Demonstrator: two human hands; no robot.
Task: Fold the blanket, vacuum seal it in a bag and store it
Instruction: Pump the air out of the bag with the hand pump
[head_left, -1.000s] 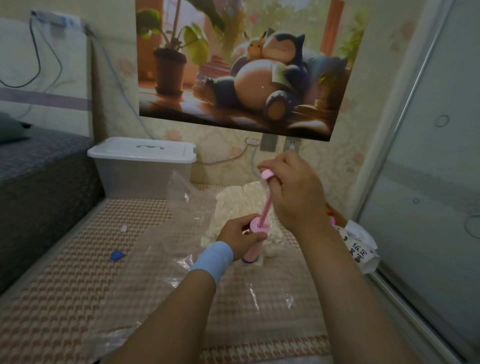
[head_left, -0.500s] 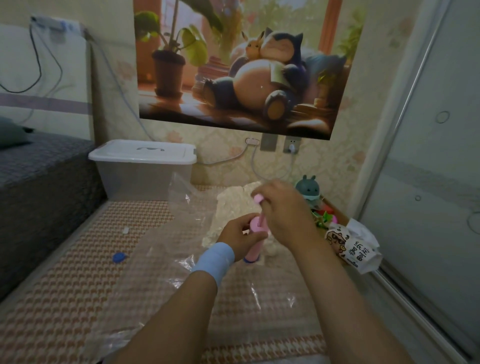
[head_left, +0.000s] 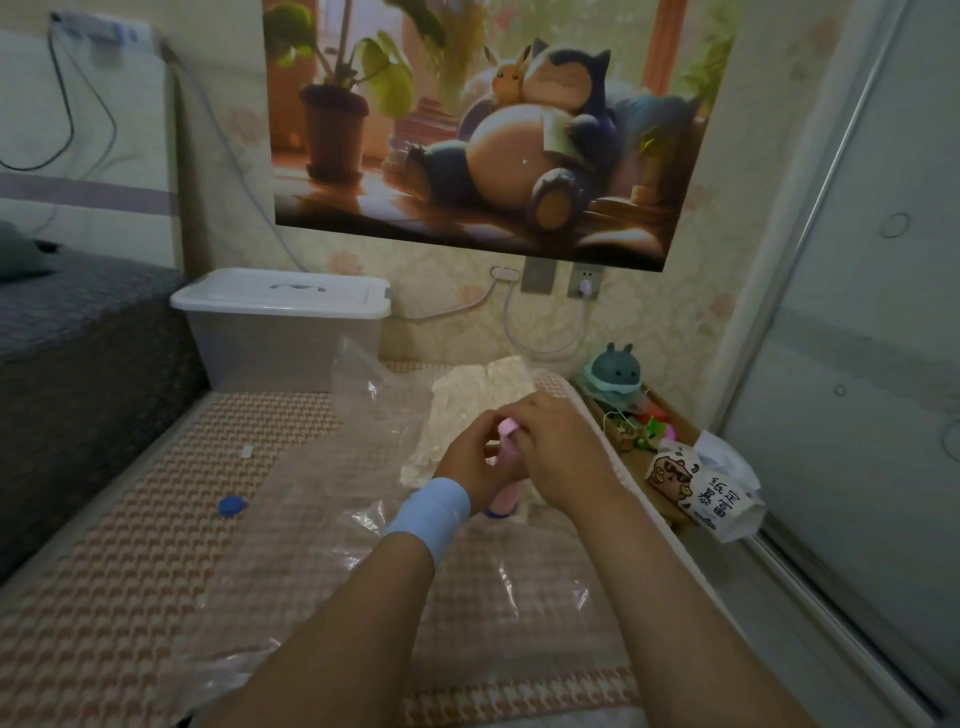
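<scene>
**While the plunger sits low, the valve seal is our weak point**

Because our left hand (head_left: 470, 457) grips the barrel of the pink hand pump (head_left: 506, 493) and our right hand (head_left: 556, 447) is curled over its plunger handle (head_left: 508, 427), both bear on one thin upright tube. We judge a tilt to be the main risk. If the pump leans, its blue foot could lift off the valve of the vacuum bag (head_left: 363, 384) and air would creep back in.

The cream blanket (head_left: 483, 384) seems to lie inside that bag, at twelve o'clock from our hands. It looks lumpy rather than flat, so we think much air remains. Loose plastic bunches at six o'clock of the pump, and a fold drawn under the foot could also break the seal. The blue valve cap (head_left: 232, 505) sits on the patterned mat (head_left: 130, 519) at nine o'clock, well apart, so reaching for it after pumping may cost us vacuum. The lidded storage box (head_left: 280, 332) stands at eleven o'clock.

Compared with a second ago, our right hand has come down from well above the barrel, where the pink rod showed, to just atop it. The rod is now hidden. Our left hand's grip is unchanged.
</scene>
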